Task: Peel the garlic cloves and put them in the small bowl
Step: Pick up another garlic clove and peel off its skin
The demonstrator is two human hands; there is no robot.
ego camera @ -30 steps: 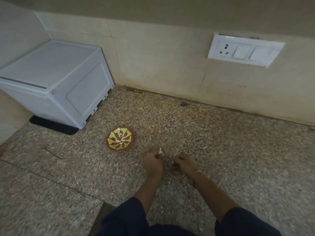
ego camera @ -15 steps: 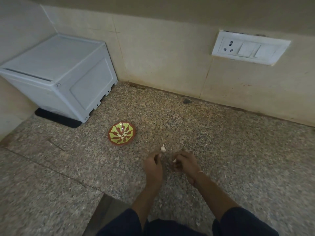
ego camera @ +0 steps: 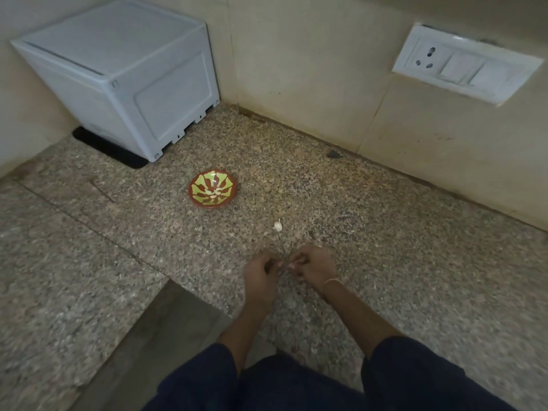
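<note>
My red-and-green small bowl (ego camera: 226, 180) sits mid-counter, holding peeled cloves (ego camera: 212, 191). A loose clove (ego camera: 277, 226) lies nearer the front edge. I pinch another clove (ego camera: 292, 264).
</note>
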